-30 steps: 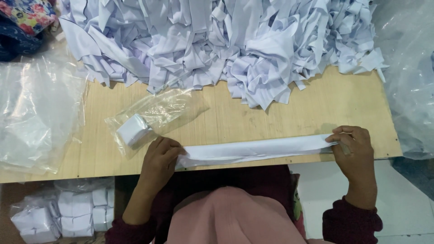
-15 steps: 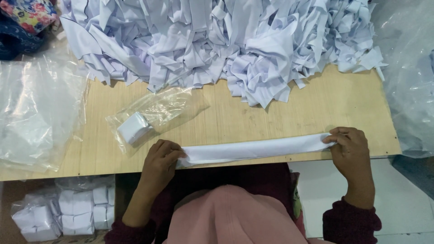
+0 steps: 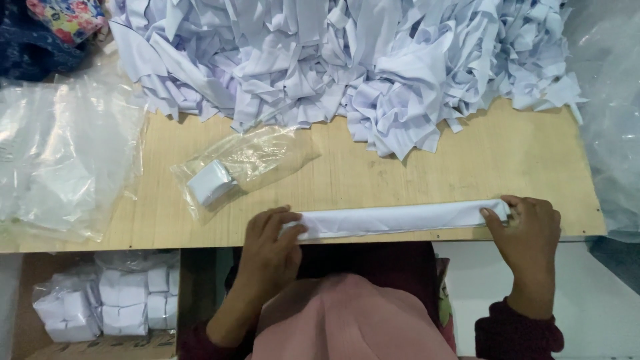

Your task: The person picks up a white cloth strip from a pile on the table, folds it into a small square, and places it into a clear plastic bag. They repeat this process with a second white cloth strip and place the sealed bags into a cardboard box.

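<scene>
Overhead, I am watching the left hand and right hand pinching opposite ends of a folded white strip, lying flat along the table's near edge, below the cloth heap.

Cloth strip: white, matt, smooth, lying on pale grainy wood table. Plastic bag: clear, glossy, crinkling around folded cloth.

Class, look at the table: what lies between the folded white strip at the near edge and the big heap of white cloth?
Bare table, seen in the head view.
</scene>
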